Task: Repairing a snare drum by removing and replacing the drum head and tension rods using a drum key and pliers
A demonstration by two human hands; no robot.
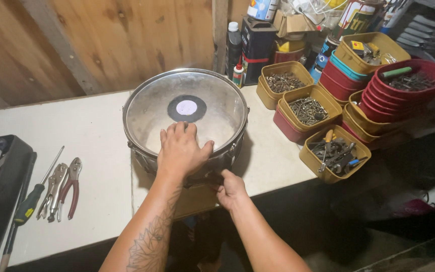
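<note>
Both hands on snare drum (pixel 186 113) — left hand (pixel 181 149) atop, right hand (pixel 230 188) at rim.

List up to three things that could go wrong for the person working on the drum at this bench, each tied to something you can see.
1. The drum sits at the front edge of the table; the left hand presses its skin, so a push might tip it off.
2. The right hand works at the drum's side below the rim, partly hidden, so fingers may get pinched.
3. The yellow tub of tools overhangs the edge and could be knocked down.
</note>
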